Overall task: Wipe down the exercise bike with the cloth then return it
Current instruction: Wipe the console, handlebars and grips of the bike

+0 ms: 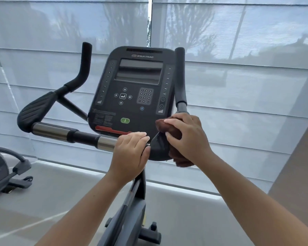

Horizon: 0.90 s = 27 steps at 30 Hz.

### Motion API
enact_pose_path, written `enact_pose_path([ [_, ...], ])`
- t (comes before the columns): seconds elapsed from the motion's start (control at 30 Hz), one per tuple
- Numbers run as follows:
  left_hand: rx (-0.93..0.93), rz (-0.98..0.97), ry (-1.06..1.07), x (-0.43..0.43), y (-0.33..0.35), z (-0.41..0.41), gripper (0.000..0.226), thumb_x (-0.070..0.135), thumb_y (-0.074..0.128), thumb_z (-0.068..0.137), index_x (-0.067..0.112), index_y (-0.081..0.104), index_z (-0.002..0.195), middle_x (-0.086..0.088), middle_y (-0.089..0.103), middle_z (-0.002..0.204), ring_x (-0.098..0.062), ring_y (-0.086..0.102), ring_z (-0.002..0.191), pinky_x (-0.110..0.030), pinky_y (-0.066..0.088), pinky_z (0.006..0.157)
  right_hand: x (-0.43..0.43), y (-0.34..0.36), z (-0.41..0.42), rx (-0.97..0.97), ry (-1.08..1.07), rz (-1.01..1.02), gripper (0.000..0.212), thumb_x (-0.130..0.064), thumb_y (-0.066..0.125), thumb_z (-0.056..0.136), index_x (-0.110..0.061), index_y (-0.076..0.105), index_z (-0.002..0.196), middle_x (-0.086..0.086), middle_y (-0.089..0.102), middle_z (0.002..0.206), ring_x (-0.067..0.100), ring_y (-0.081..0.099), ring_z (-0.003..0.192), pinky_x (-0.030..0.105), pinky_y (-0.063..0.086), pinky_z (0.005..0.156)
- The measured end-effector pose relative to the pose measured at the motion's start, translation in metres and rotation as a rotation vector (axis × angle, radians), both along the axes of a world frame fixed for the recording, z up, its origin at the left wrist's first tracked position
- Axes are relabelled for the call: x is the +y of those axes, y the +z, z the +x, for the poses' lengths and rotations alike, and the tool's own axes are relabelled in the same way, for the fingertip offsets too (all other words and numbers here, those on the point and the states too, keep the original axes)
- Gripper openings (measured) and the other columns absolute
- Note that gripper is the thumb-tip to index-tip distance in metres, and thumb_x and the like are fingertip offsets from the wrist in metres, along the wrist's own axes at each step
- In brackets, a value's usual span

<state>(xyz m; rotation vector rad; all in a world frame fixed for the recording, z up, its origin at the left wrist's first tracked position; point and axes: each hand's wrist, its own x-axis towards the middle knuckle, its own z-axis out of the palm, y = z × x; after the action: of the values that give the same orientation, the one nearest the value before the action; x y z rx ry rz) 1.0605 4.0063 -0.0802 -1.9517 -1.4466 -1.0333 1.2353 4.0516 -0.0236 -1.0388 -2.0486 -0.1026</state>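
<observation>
The black exercise bike's console [135, 86] stands in the middle of the view, with handlebars on both sides. My left hand [130, 153] grips the horizontal handlebar [60, 132] just below the console, fingers curled over it. My right hand [187, 137] holds a dark brown cloth [180, 161] bunched against the right elbow pad [158, 150] beside the console's lower right corner. Part of the cloth hangs below my palm.
Pale window blinds [238, 86] fill the background behind the bike. Another machine's base [5, 174] sits on the grey floor at the left. The bike's frame and foot [137, 219] run down between my arms. A beige wall edge [300, 166] stands at the right.
</observation>
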Motion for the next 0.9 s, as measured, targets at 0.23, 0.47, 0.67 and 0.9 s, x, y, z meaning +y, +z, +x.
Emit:
enact_pose_path([
  [0.23, -0.008, 0.034, -0.031, -0.002, -0.006, -0.004, 0.041, 0.029, 0.031, 0.093, 0.006, 0.064, 0.09, -0.008, 0.066, 0.086, -0.027, 0.059, 0.08, -0.036, 0.04, 0.077, 0.023, 0.03, -0.011, -0.074, -0.093, -0.13, 0.03, -0.021, 0.056, 0.084, -0.029, 0.062, 0.112, -0.002, 0.053, 0.115, 0.03, 0.041, 0.106, 0.033, 0.039, 0.087],
  [0.47, -0.051, 0.105, -0.038, 0.004, -0.009, -0.002, 0.035, 0.027, 0.036, 0.089, 0.007, 0.064, 0.084, -0.007, 0.066, 0.081, -0.025, 0.059, 0.076, -0.032, 0.037, 0.075, -0.038, -0.014, -0.009, 0.005, -0.031, 0.071, 0.032, -0.009, 0.066, 0.072, -0.02, 0.068, 0.102, 0.002, 0.058, 0.113, 0.03, 0.045, 0.097, 0.03, 0.041, 0.079],
  [0.67, -0.017, 0.178, -0.024, 0.011, -0.011, -0.004, 0.04, 0.029, 0.032, 0.089, 0.007, 0.063, 0.079, -0.008, 0.064, 0.075, -0.025, 0.058, 0.07, -0.033, 0.037, 0.07, -0.031, 0.006, 0.014, 0.07, 0.152, 0.014, 0.036, -0.005, 0.066, 0.072, -0.019, 0.068, 0.105, 0.002, 0.06, 0.107, 0.026, 0.054, 0.1, 0.029, 0.041, 0.092],
  [0.9, -0.023, 0.233, -0.028, 0.018, -0.016, -0.005, 0.042, 0.031, 0.031, 0.09, 0.008, 0.064, 0.08, -0.007, 0.067, 0.076, -0.024, 0.06, 0.071, -0.031, 0.039, 0.072, 0.021, 0.038, 0.016, -0.097, 0.081, 0.006, 0.036, -0.011, 0.067, 0.079, -0.018, 0.065, 0.113, 0.009, 0.053, 0.124, 0.031, 0.045, 0.115, 0.023, 0.026, 0.104],
])
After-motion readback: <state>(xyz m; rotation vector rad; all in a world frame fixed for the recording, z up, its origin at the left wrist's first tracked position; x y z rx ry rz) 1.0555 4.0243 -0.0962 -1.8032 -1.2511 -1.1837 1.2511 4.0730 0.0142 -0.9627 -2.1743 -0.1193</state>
